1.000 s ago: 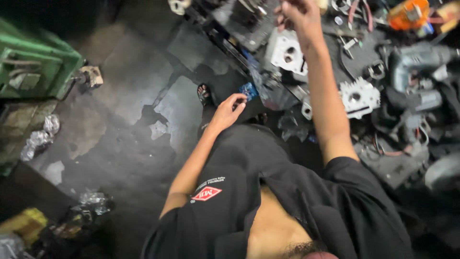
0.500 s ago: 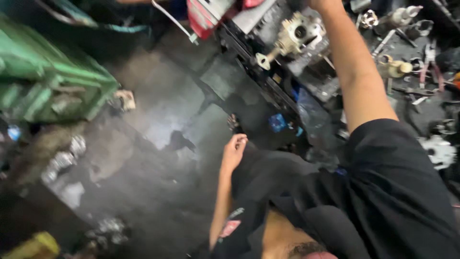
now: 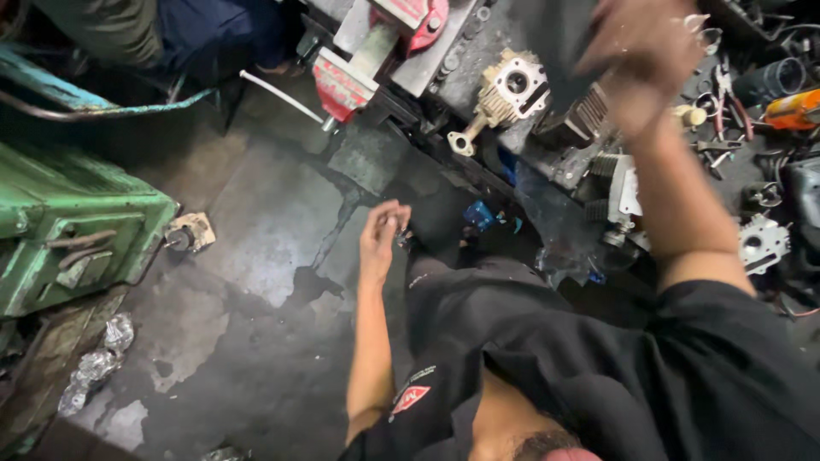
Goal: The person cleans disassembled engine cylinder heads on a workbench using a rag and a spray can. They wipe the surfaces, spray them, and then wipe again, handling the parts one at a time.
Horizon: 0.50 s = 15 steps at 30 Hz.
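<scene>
Our right hand blurs at 1 o'clock, grip unclear; could knock the cylinder head. Left hand loosely curled, empty.

The cylinder head was pale cast metal, matt and finned. The vise showed chipped red paint over bare steel. The floor was rough, oil-stained concrete. The green machine bore worn, scuffed paint.

Left hand hanging loosely curled, right hand raised, blurred
</scene>
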Available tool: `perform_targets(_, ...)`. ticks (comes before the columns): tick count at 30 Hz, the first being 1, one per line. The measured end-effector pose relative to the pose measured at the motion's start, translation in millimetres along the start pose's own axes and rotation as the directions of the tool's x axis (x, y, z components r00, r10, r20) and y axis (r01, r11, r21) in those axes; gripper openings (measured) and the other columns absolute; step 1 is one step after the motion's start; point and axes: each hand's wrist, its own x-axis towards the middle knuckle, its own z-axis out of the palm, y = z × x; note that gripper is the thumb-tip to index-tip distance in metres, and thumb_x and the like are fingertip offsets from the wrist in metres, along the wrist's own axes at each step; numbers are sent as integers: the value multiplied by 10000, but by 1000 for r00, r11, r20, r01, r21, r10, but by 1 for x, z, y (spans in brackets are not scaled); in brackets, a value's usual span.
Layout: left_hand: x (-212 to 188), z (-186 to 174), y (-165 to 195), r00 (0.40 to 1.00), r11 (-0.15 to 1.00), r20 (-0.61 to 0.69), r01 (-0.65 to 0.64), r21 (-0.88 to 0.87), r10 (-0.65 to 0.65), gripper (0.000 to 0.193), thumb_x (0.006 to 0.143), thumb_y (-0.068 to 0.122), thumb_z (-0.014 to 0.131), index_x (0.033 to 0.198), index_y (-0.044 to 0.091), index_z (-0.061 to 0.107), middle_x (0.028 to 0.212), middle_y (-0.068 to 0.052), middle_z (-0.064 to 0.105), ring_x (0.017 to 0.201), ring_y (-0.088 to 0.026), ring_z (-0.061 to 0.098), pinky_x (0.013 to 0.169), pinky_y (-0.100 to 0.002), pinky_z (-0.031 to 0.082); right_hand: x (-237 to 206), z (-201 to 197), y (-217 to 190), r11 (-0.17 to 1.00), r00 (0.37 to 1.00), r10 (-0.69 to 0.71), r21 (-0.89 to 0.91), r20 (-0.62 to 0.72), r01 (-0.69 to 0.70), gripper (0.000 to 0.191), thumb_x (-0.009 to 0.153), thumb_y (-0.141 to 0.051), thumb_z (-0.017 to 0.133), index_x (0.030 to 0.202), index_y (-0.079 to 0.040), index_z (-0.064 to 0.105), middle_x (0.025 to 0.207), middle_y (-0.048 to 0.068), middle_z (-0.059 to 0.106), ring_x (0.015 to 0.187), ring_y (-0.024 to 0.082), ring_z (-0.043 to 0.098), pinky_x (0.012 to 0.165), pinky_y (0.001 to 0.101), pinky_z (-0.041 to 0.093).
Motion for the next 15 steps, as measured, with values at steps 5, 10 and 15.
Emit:
perform_targets(5, 14, 64, 16, 921, 776, 285, -28, -630, 265, 965, 1026, 572, 615, 1715, 63, 170, 1631, -192, 346, 1504, -304, 384, 1307, -451, 347, -63, 43, -118, 911, 769, -380, 351, 515, 215, 348, 952, -198, 662, 1294, -145, 709, 1446, 129, 615, 1436, 374, 530, 1265, 545, 386)
perform_targets(10, 40, 118, -11, 974, 800, -20, -197, -567, 227, 847, 1039, 536, 554, 1606, 71, 129, 1763, -140, 95, 1644, -331, 129, 1338, -501, 204, -84, 66, -172, 777, 843, -66, 558, 535, -293, 744, 1083, -492, 329, 1671, -58, 191, 1770, 183, 126, 1651, 339, 31, 1337, 471, 7)
perform_targets(15, -28, 131, -39, 948, 947, -4, -317, 42, 317, 801, 1113, 612, 357, 1681, 117, 86, 1739, -102, 137, 1610, -241, 146, 1309, -367, 159, -71, 59, -165, 648, 835, 48, 619, 548, -443, 719, 1155, -519, 296, 1698, -69, 151, 1757, 151, -24, 1611, 261, -101, 1341, 403, -5)
